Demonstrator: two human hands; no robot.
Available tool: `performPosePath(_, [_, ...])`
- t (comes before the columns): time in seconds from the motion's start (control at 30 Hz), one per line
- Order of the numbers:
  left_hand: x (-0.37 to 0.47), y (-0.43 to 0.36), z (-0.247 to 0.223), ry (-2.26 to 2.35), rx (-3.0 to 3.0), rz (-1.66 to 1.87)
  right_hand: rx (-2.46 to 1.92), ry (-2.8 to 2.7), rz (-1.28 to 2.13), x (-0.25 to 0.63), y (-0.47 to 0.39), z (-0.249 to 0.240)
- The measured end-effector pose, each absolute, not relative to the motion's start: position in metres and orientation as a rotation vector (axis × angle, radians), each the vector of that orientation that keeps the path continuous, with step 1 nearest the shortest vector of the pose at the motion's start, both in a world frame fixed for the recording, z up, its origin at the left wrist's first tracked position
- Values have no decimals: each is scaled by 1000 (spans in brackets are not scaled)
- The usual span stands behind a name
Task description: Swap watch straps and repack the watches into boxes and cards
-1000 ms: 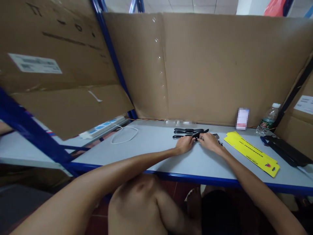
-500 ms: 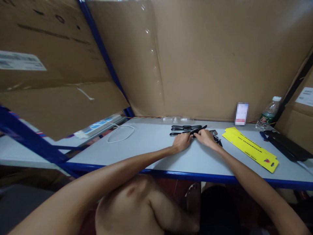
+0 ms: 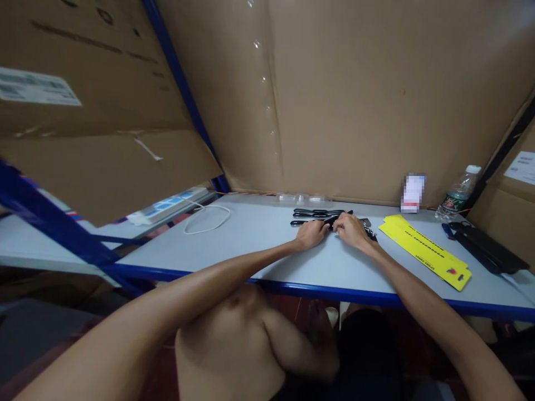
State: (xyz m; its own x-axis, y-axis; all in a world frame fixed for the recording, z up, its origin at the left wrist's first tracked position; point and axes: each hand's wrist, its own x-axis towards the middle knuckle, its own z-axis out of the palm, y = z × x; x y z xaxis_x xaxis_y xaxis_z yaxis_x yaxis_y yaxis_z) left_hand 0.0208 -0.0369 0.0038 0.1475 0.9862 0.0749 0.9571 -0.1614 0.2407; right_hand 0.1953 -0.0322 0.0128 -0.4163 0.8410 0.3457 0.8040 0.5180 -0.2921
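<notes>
Just right of the frame's centre, the left hand and right hand both pinch one slim, glossy black tool, its long axis slanting toward upper right.

The left grip and right grip are closed around a slim black piece, partly hidden, over a pale grey desk. Just behind them lie more black pieces. To the right, yellow printed cards overlap near a clear, green-labelled bottle; a white cable loops at the left, and tall cardboard stands behind
</notes>
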Motion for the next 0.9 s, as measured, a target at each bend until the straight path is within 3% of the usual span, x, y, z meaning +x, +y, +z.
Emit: performPosePath(0.9, [20,-38,6,1925,2258,352,-1395,-2149,95,193,-33,14])
